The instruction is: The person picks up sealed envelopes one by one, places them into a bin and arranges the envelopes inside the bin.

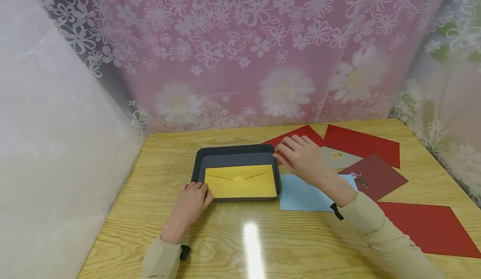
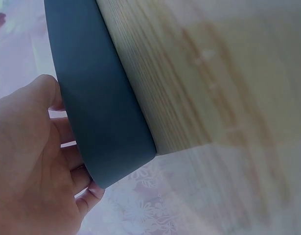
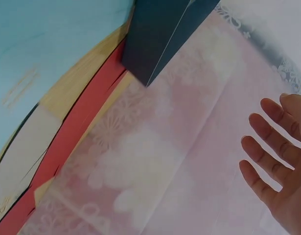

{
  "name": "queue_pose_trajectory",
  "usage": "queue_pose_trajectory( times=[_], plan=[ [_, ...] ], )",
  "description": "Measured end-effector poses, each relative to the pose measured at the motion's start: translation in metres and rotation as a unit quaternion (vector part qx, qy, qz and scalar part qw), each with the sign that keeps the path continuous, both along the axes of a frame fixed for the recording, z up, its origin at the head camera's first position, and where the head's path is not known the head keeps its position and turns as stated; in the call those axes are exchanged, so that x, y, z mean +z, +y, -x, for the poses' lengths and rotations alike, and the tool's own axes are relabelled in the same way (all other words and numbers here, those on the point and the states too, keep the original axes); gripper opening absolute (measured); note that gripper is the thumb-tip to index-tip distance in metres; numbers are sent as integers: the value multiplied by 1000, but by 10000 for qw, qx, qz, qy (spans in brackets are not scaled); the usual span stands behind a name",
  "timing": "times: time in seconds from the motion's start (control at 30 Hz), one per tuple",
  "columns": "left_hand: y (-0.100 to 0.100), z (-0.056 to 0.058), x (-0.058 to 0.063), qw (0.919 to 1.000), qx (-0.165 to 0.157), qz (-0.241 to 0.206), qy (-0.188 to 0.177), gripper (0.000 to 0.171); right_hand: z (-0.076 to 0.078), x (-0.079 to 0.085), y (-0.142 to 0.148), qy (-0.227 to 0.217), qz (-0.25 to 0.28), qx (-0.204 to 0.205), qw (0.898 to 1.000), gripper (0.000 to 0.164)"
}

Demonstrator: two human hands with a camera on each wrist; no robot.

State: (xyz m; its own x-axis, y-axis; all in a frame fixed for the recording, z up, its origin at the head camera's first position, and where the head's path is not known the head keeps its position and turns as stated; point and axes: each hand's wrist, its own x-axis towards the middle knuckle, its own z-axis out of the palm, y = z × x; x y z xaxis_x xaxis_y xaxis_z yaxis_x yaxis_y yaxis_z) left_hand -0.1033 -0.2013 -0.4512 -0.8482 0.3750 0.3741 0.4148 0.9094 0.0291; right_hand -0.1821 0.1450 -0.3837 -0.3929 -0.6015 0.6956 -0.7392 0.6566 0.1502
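One tray (image 1: 233,159), long axis sideways, envelope (image 1: 239,187) inside parallel — left hand (image 1: 191,200) gripping tray, right hand (image 1: 302,157) released

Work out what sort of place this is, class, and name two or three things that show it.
Probably an indoor tabletop workspace, perhaps in a curtained-off corner: there is a wood-grain table, a pink flowered curtain behind it, and a dark tray holding a yellow envelope.
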Motion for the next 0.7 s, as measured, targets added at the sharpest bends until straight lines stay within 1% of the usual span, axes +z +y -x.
queue_pose_trajectory(
  times=[0.03,0.1,0.27,0.37,0.47,0.57,0.7],
  plan=[
    [0,0,0,10000,-2,8,5,36,-1,0,6,-19,14,-30,10000,54],
    [0,0,-1,10000,-6,8,14,36,-4,1,19,-91,38,-93,9999,60],
    [0,-1,-1,10000,14,-12,-54,36,-12,4,58,-211,76,-342,9992,60],
    [1,-1,-1,9999,21,-15,-97,37,-16,5,83,-174,96,-570,9982,63],
    [1,-1,0,10000,-12,-41,-26,38,-21,5,108,-128,128,-757,9970,64],
    [1,-1,0,9999,-55,-52,100,37,-27,0,131,-101,166,-909,9957,64],
    [2,-1,1,9999,-77,-33,152,35,-34,-11,163,-140,194,-1020,9945,65]
  ],
)
